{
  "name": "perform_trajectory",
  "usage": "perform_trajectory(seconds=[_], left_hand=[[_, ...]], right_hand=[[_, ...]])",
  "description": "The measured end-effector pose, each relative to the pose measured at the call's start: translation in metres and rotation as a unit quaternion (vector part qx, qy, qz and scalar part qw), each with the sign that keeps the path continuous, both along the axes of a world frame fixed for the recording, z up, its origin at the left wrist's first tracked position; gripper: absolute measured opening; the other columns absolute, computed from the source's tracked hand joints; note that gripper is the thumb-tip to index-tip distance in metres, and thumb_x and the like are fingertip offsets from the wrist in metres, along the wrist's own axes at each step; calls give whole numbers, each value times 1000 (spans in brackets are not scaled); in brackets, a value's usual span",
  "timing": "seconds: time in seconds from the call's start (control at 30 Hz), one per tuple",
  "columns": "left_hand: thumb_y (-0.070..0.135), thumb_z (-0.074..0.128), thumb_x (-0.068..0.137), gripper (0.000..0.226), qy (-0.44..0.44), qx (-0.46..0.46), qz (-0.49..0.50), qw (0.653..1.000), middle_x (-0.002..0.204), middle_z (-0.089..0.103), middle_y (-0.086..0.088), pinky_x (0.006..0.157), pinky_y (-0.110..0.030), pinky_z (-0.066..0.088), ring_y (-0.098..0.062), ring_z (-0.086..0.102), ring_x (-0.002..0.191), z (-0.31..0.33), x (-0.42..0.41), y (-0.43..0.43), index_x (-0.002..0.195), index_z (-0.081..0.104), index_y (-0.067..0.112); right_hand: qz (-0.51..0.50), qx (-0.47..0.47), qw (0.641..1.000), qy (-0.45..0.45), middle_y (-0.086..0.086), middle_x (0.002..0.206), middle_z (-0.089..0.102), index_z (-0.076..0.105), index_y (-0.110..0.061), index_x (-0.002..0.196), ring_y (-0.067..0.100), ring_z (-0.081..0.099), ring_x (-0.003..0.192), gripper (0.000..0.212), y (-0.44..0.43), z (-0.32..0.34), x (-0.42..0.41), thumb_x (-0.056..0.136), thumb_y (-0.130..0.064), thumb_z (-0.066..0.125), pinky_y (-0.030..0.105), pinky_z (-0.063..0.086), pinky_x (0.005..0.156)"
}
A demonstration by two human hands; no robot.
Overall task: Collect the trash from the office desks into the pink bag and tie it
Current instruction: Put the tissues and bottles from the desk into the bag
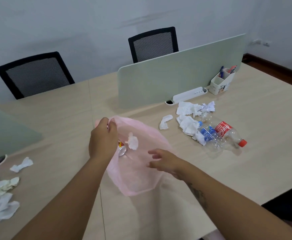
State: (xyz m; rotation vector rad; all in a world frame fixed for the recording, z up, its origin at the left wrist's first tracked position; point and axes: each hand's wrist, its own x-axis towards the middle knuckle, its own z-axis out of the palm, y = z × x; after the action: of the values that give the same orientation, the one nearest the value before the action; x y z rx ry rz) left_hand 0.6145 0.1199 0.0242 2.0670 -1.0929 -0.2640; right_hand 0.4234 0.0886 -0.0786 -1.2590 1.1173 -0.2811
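Note:
The thin pink bag [138, 177] hangs open over the desk's middle. My left hand [102, 137] pinches its rim at the top left and holds the mouth up. Inside the mouth I see a crumpled white tissue [132, 142] and the silver end of a can [122, 150]. My right hand [166, 162] hovers at the bag's right edge with fingers spread and nothing in it. To the right lie crumpled white papers [192, 116], a lone tissue [165, 121], a clear blue-labelled bottle [209, 135] and a red-labelled cola bottle [228, 132].
More crumpled tissues [21, 165] and paper scraps [4, 196] lie at the left on the wooden desk [263, 129]. A pale green divider [176, 75] stands behind, with a white power strip [188, 94] and pen holder [221, 82]. Two black mesh chairs [36, 73] sit beyond.

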Motion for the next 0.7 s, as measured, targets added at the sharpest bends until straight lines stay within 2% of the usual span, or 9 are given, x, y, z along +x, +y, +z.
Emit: perform_trajectory(seconds=[0.07,0.13,0.2,0.23,0.3,0.37,0.4,0.6,0.7], left_hand=[[36,40,101,37,4,-2,-7,1000,69,50,-4,57,-34,34,-32,45,66,-5,2,3,71,36,14],[37,40,101,36,6,-1,-10,1000,72,55,-6,62,-36,41,-35,51,72,-11,1,4,75,42,12],[39,40,101,37,5,2,-8,1000,75,57,-8,67,-39,45,-37,54,76,-18,-2,3,77,45,11],[39,40,101,38,3,5,-6,1000,75,57,-8,68,-39,44,-38,54,77,-20,-4,1,75,43,12],[39,40,102,39,-6,17,-1,1000,77,57,-9,69,-39,44,-38,54,77,-24,-10,-4,73,41,13],[39,38,102,39,-12,27,9,1000,79,58,-11,70,-40,45,-38,54,77,-28,-18,-13,73,41,12],[38,38,102,40,-13,28,14,999,77,58,-11,69,-41,45,-38,53,75,-31,-22,-18,73,40,11],[38,36,102,41,-38,53,29,997,69,53,-10,62,-39,40,-38,51,69,-44,-36,-38,69,35,14],[38,37,102,42,-46,59,39,996,65,53,-9,59,-37,38,-36,49,66,-48,-38,-41,67,34,14]], right_hand=[[-36,-15,999,37,7,104,62,66,-13,106,15,60,80,23,-6,-11,-27,83,-15,71,30,52,76],[-101,-76,984,123,7,89,63,66,-12,87,14,54,65,4,-21,-22,-60,83,-12,68,28,49,63],[-140,-147,950,237,8,101,61,65,-12,101,17,56,75,20,-38,-28,-93,82,-19,69,26,48,62],[-133,-187,927,296,9,113,58,61,-14,114,21,57,91,34,-45,-31,-106,82,-23,69,29,49,70],[-87,-280,862,413,10,134,47,51,-19,132,31,45,121,54,-61,-38,-126,82,-30,68,38,46,91],[-42,-355,799,483,8,146,38,44,-25,139,34,37,130,65,-79,-40,-137,80,-36,68,42,39,98],[-26,-366,784,502,8,149,33,40,-28,141,35,36,130,70,-89,-38,-140,78,-38,69,41,38,97],[-17,-315,786,532,8,146,26,15,-42,150,35,42,122,87,-120,-60,-145,78,-60,60,45,40,93],[-8,-367,743,560,11,150,27,33,-42,142,36,50,111,70,-119,-72,-139,79,-61,57,46,42,88]])
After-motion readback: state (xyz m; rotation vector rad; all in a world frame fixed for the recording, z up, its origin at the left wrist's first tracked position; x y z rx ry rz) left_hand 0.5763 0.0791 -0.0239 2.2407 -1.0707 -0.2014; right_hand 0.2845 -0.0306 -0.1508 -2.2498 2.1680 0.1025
